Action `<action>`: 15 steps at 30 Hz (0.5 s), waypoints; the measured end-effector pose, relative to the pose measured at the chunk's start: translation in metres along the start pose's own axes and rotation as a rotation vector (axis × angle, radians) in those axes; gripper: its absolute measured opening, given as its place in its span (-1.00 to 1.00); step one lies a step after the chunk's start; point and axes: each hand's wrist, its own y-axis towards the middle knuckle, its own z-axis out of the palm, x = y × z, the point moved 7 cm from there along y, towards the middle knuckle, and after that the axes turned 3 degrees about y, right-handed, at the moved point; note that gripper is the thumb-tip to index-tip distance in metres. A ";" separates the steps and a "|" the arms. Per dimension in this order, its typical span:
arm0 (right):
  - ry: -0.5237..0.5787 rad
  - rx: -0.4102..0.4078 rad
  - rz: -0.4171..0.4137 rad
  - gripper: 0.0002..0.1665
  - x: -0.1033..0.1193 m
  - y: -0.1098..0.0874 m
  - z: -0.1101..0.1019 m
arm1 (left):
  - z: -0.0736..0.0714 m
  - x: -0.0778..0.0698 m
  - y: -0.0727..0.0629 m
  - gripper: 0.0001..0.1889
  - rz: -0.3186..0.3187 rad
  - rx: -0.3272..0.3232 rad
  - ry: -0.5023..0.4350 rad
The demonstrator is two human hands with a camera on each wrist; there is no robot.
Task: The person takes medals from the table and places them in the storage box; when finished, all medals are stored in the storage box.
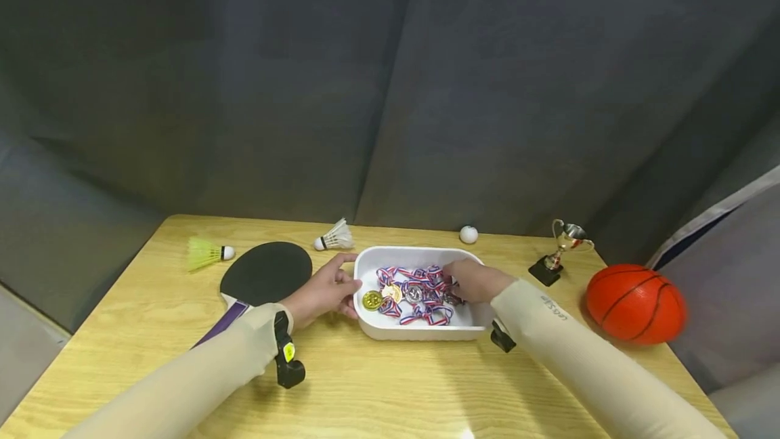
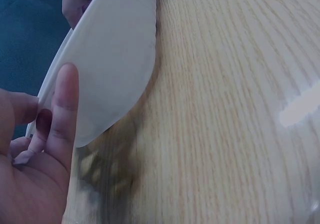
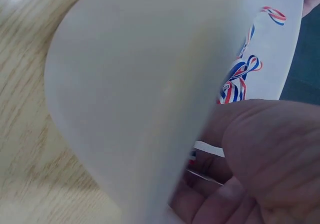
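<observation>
A white plastic tub (image 1: pixel 420 334) holds several medals (image 1: pixel 414 293) on red, white and blue ribbons, gold-coloured ones at its left end. My left hand (image 1: pixel 325 293) grips the tub's left end. In the left wrist view its thumb lies at the rim and a finger (image 2: pixel 65 97) presses the outer wall. My right hand (image 1: pixel 472 280) reaches over the right end into the tub. Its curled fingers are among the medals and hold one, of which a thin silvery edge shows in the right wrist view; the tub wall hides most of it. Ribbons (image 3: pixel 240 77) lie beyond the hand.
Left of the tub lies a black table tennis bat (image 1: pixel 268 273) with a purple handle. A yellow shuttlecock (image 1: pixel 207 253) and a white one (image 1: pixel 335 236) lie farther back. A white ball (image 1: pixel 468 234), a trophy cup (image 1: pixel 560 249) and an orange basketball (image 1: pixel 636 303) sit behind and to the right.
</observation>
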 end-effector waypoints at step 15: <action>-0.005 -0.087 -0.060 -0.88 0.005 -0.014 -0.014 | -0.008 -0.003 0.002 -0.35 -0.001 0.001 0.033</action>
